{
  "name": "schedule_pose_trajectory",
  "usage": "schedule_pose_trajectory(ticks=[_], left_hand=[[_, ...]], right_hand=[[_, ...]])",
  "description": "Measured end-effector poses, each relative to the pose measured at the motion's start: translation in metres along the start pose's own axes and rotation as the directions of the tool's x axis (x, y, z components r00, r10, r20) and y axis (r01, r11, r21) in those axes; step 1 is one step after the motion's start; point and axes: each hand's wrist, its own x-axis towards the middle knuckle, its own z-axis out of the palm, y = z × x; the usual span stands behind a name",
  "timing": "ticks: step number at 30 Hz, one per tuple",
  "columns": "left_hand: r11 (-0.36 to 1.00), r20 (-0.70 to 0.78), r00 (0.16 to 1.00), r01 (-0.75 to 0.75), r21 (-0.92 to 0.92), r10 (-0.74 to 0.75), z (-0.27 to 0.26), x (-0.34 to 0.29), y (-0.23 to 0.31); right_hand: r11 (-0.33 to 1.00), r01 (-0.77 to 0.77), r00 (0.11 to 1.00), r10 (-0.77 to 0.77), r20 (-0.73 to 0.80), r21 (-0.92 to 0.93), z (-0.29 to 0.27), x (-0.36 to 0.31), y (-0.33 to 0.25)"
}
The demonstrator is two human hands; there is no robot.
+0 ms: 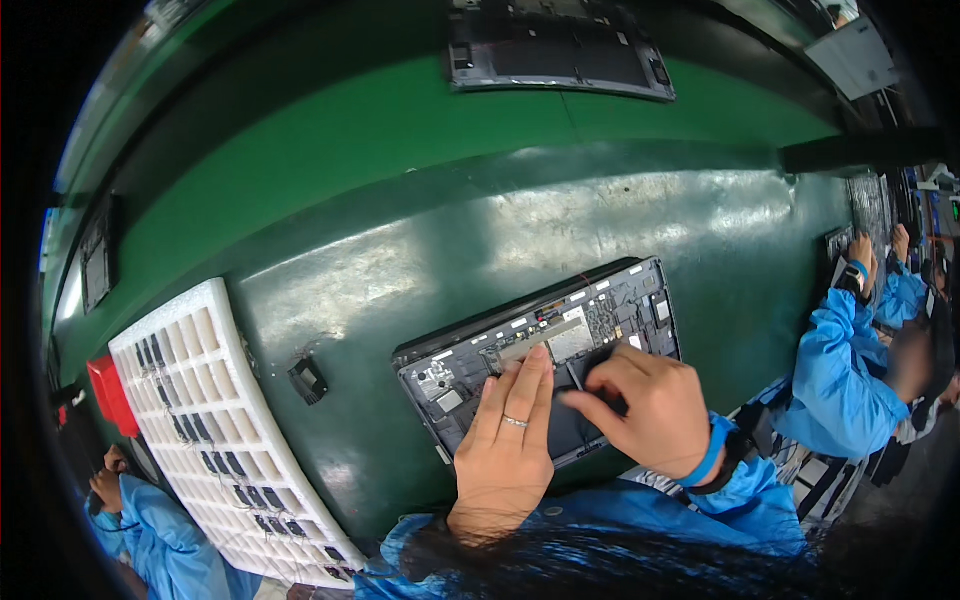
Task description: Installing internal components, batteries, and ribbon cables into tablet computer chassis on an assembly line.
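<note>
An opened laptop base [530,350] lies slightly tilted on the green bench in front of me, its circuit board and dark inner panels exposed. My left hand [508,440] rests flat on it, fingers stretched out and close together, the fingertips against a silvery strip beside the board. Over the right part of the base, my right hand [655,410] is closed, thumb and fingers bent toward each other near the left fingertips. Something dark shows under its fingers, but what they pinch is hidden. A blue band circles the right wrist.
A white foam tray [222,330] with many pockets, several holding small black parts with wires, stands left. Near it are a small black block [307,381] and a red bin [112,396]. Another laptop base [560,55] lies on the far green strip. Blue-sleeved co-workers sit on both sides.
</note>
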Motion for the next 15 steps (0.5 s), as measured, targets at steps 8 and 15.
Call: schedule_pose_trajectory(ticks=[8, 15], left_hand=[[0.998, -0.049, 0.998, 0.048, 0.043, -0.045, 0.008, -0.004, 0.000], [0.999, 0.016, 1.000, 0.026, -0.022, -0.026, 0.002, -0.003, 0.002]], right_hand=[[0.927, 0.037, 0.986, -0.096, 0.139, 0.374, -0.026, -0.012, 0.010], [0.992, 0.079, 0.972, -0.098, -0.214, -0.096, -0.005, 0.007, 0.042]])
